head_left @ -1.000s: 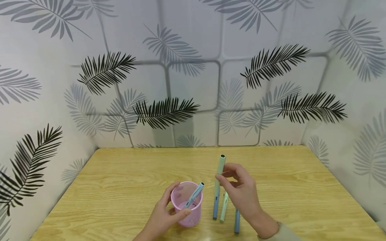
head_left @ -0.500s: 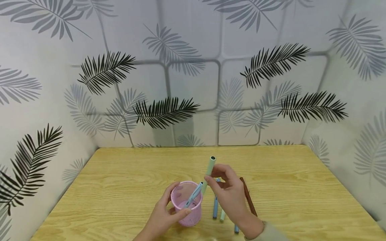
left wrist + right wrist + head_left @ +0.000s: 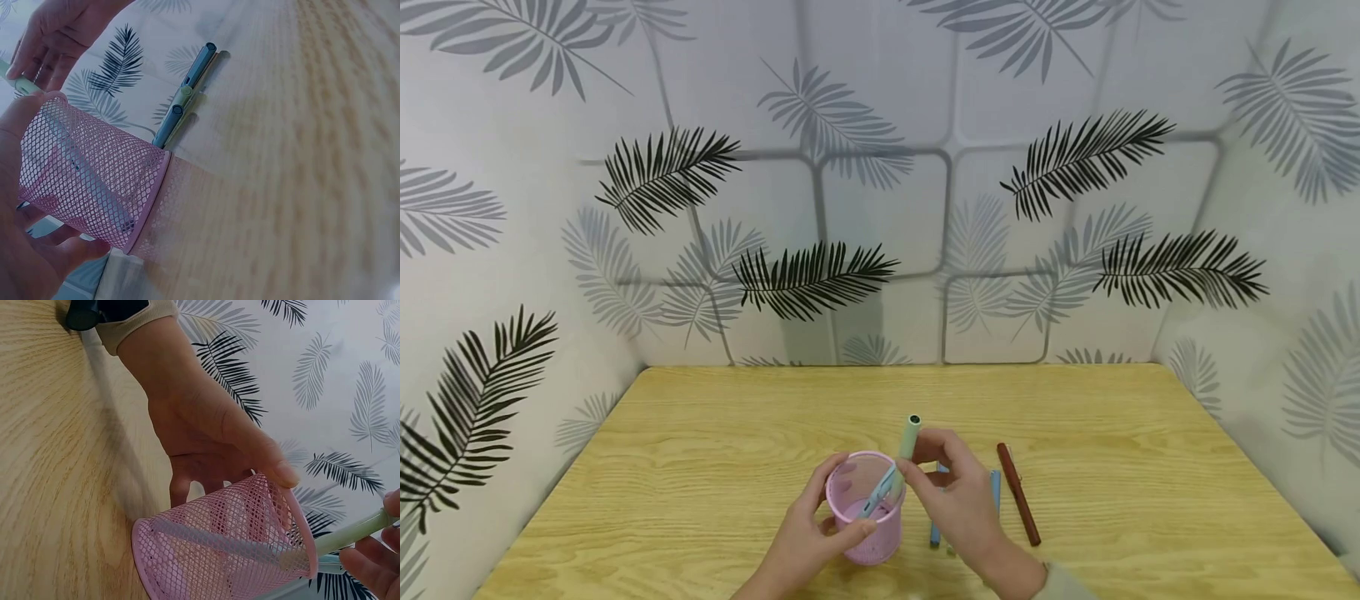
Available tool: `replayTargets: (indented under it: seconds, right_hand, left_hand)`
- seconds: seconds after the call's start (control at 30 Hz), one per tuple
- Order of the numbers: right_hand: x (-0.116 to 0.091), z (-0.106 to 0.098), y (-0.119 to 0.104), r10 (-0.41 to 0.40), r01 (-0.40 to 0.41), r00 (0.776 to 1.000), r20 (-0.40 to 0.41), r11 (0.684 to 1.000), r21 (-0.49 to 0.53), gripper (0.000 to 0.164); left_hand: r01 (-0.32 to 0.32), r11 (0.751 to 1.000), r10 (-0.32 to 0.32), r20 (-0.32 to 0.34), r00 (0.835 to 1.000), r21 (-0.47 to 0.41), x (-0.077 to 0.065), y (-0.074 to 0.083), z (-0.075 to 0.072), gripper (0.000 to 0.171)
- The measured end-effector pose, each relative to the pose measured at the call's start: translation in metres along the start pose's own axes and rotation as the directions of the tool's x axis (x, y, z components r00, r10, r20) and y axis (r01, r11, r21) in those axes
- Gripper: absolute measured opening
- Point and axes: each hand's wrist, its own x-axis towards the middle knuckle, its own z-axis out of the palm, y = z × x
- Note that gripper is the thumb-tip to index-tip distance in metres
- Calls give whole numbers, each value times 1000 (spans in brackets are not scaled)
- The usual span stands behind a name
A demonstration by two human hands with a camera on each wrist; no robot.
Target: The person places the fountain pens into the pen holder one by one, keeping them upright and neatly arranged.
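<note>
A pink mesh pen cup [image 3: 880, 543] stands on the table, and my left hand [image 3: 805, 532] grips it with the thumb on the near side. Inside leans a light blue pen [image 3: 876, 496], seen through the mesh in both wrist views. My right hand [image 3: 957, 498] pinches a pale green pen [image 3: 909, 437] between thumb and fingers at the cup's right rim. In the right wrist view the lower end of this green pen [image 3: 353, 532] passes into the cup's mouth. Its upper end points up and slightly right in the head view.
A dark red pen [image 3: 1018, 493] lies right of my right hand. Blue pens [image 3: 935, 533] [image 3: 996, 487] lie partly hidden beneath that hand, with a trace of another green pen [image 3: 951, 550]. Leaf-patterned wall covering [image 3: 880, 317] rises behind the wooden table [image 3: 700, 467].
My right hand has moved left and then down with the green pen, from above the loose pens to the cup. The dark red pen has come into sight. The left hand stays still.
</note>
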Motion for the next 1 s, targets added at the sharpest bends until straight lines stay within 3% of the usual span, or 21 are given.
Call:
replayTargets:
  seconds: [0.17,0.33,0.57,0.7,1.0]
  right_hand:
    - [0,-1,-17,-33,34,999,14,997,-63,27]
    - [0,-1,-22,-11,14,999,39,996,-90,24]
    - [-9,0,0,40,-29,997,63,988,-154,24]
    - [-13,-1,13,114,-98,990,78,979,-181,25]
    - [-13,-3,18,245,-214,962,123,951,-224,19]
  left_hand:
    - [-2,1000,2,0,1000,6,0,0,0,74]
    - [0,1000,0,1,1000,-1,0,1,0,74]
    - [0,1000,0,-4,1000,-6,0,1,0,74]
    - [-5,1000,5,-8,1000,-9,-1,1,1,74]
    - [-25,1000,25,-18,1000,-13,-1,2,1,74]
